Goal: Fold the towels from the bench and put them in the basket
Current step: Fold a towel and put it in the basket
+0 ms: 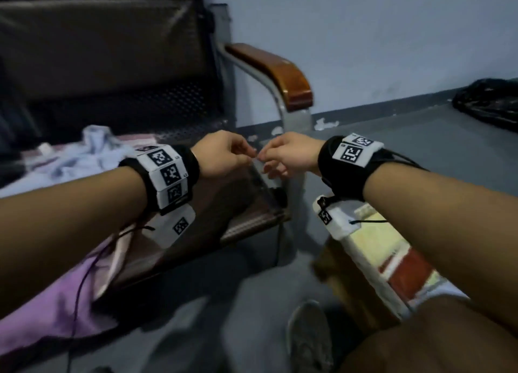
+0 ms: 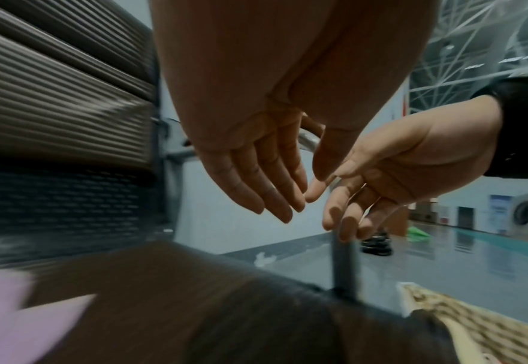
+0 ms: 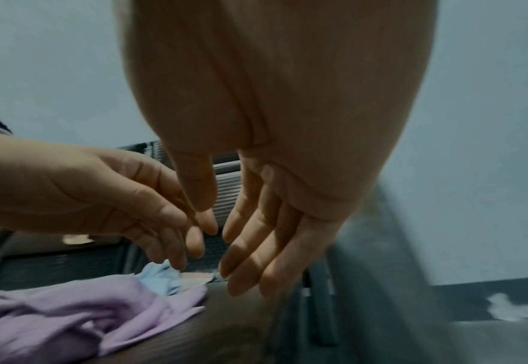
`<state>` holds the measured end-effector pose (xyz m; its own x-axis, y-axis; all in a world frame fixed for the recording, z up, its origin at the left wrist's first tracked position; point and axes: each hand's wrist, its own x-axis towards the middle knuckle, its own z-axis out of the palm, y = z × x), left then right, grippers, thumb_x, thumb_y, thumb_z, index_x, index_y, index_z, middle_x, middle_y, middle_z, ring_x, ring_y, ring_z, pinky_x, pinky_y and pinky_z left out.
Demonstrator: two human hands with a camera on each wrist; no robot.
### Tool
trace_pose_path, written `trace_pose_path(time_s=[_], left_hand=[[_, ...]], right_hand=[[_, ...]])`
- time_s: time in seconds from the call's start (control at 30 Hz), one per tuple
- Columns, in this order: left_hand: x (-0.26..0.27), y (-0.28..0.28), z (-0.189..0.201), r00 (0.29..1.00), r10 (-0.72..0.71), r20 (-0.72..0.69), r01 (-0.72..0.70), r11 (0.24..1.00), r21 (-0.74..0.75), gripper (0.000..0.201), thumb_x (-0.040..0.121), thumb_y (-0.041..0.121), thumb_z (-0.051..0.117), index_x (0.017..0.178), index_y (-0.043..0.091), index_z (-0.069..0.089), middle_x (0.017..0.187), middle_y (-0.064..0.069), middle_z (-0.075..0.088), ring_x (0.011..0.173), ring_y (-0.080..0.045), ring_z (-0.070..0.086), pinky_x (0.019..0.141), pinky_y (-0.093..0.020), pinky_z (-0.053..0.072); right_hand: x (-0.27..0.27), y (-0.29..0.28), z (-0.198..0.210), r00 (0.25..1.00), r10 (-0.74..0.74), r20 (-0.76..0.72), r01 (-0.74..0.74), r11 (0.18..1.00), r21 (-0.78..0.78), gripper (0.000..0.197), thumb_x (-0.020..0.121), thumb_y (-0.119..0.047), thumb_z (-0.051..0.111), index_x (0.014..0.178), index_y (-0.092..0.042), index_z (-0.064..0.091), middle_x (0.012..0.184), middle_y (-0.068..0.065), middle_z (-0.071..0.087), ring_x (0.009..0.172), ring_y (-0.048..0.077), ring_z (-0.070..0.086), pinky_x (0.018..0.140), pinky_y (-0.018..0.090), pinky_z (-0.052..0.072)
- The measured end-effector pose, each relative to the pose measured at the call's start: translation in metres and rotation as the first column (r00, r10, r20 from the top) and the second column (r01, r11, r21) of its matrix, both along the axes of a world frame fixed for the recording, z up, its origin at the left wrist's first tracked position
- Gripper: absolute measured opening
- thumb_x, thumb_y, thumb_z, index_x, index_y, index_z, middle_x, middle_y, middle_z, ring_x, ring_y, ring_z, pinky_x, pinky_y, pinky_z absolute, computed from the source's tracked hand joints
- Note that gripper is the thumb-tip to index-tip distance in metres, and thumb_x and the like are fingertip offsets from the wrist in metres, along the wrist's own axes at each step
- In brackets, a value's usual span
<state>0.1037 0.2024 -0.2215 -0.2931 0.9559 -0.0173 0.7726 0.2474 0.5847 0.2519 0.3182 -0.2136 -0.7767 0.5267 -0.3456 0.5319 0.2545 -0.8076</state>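
Far to the left of your fingers, the towels lie loose on the bench [image 1: 246,212]: a lilac towel [image 1: 47,311] hangs over the near edge below your left forearm, and a pale blue towel [image 1: 81,159] sits crumpled behind it. None looks folded yet. Your left hand [image 1: 221,155] floats above the bench's right end, fingers straight and relaxed, holding nothing. Its fingertips [image 2: 282,214] nearly meet those of your right hand [image 1: 288,155], which is just as loose and slack. Whether the thumbs actually touch I cannot tell. Below your right forearm, to the right of and under both hands, what appears to be the basket [image 1: 389,257] shows a pale rim and patterned lining. The risk, as I judge it: reach back left in a hurry and you could snag the overhanging lilac towel and drag it onto the floor, or bunch two towels together.
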Motion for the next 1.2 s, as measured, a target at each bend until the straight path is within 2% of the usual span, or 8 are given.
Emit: trace_pose_path(time_s=[0.27,0.37,0.47,0.57,0.7,0.83,1.07,1.2], left_hand=[[-0.119,-0.161,-0.030,0.922,0.349,-0.170,-0.369,0.924,-0.101,0.022,0.088,0.023,0.069,0.110,0.020,0.072,0.107,-0.001,0.073,0.100,-0.020,0.066,0.090,-0.029,0.050],[-0.145,-0.201,-0.048,0.873,0.395,-0.286,-0.455,0.870,-0.188,0.053,0.081,0.037,0.076,0.129,0.022,0.060,0.124,-0.010,0.062,0.113,-0.030,0.058,0.097,-0.036,0.047],[-0.162,-0.228,-0.062,0.875,0.424,-0.234,-0.481,0.811,-0.331,0.084,0.068,0.057,0.083,0.136,0.023,0.048,0.126,-0.008,0.055,0.114,-0.030,0.056,0.101,-0.039,0.046],[-0.168,-0.233,-0.077,0.900,0.374,-0.225,-0.435,0.814,-0.386,0.040,0.075,0.042,0.080,0.103,0.019,0.063,0.104,-0.005,0.070,0.100,-0.029,0.065,0.085,-0.032,0.051],[-0.177,-0.216,-0.082,0.860,0.411,-0.303,-0.486,0.841,-0.237,0.010,0.081,0.017,0.064,0.084,0.015,0.056,0.095,-0.014,0.069,0.094,-0.034,0.064,0.078,-0.037,0.051],[-0.191,-0.191,-0.077,0.836,0.510,-0.200,-0.517,0.856,0.022,0.009,0.085,0.009,0.057,0.083,0.016,0.051,0.089,-0.015,0.066,0.091,-0.034,0.062,0.071,-0.030,0.035],[-0.197,-0.139,-0.046,0.732,0.675,0.093,-0.673,0.694,0.257,0.028,0.086,0.042,0.066,0.073,0.023,0.050,0.068,0.006,0.055,0.064,-0.014,0.051,0.066,-0.026,0.033],[-0.192,-0.127,-0.038,0.790,0.613,-0.018,-0.589,0.767,0.254,0.015,0.091,0.038,0.063,0.087,0.024,0.065,0.085,0.001,0.067,0.080,-0.020,0.059,0.068,-0.029,0.040]], right_hand=[[-0.157,-0.111,-0.037,0.929,0.366,0.053,-0.369,0.908,0.198,0.023,0.094,-0.012,0.062,0.114,-0.004,0.068,0.092,0.012,0.071,0.079,0.022,0.065,0.065,0.030,0.049],[-0.190,-0.135,-0.050,0.851,0.488,0.191,-0.524,0.784,0.331,0.037,0.090,-0.020,0.069,0.126,-0.012,0.063,0.099,0.006,0.068,0.087,0.018,0.061,0.075,0.025,0.045],[-0.207,-0.153,-0.068,0.808,0.537,0.244,-0.588,0.706,0.395,0.075,0.080,-0.035,0.079,0.145,-0.022,0.043,0.126,0.000,0.060,0.108,0.017,0.059,0.092,0.026,0.047],[-0.222,-0.164,-0.080,0.791,0.572,0.217,-0.602,0.664,0.444,0.102,0.069,-0.046,0.085,0.152,-0.026,0.030,0.144,0.003,0.053,0.127,0.023,0.053,0.107,0.036,0.043],[-0.238,-0.162,-0.080,0.827,0.502,0.251,-0.541,0.594,0.596,0.058,0.076,-0.047,0.078,0.122,-0.023,0.053,0.113,0.007,0.065,0.106,0.030,0.060,0.089,0.036,0.050],[-0.240,-0.148,-0.073,0.902,0.397,0.169,-0.395,0.604,0.692,0.036,0.086,-0.049,0.067,0.107,-0.021,0.054,0.112,0.010,0.064,0.104,0.032,0.061,0.081,0.035,0.046],[-0.225,-0.107,-0.041,0.987,0.117,-0.114,0.008,0.663,0.749,0.018,0.088,-0.039,0.060,0.091,-0.021,0.062,0.111,0.015,0.058,0.104,0.039,0.058,0.081,0.040,0.051],[-0.213,-0.085,-0.034,0.961,-0.029,-0.274,0.215,0.702,0.679,0.025,0.087,-0.020,0.061,0.074,-0.019,0.039,0.075,-0.003,0.053,0.076,0.031,0.054,0.063,0.034,0.034]])
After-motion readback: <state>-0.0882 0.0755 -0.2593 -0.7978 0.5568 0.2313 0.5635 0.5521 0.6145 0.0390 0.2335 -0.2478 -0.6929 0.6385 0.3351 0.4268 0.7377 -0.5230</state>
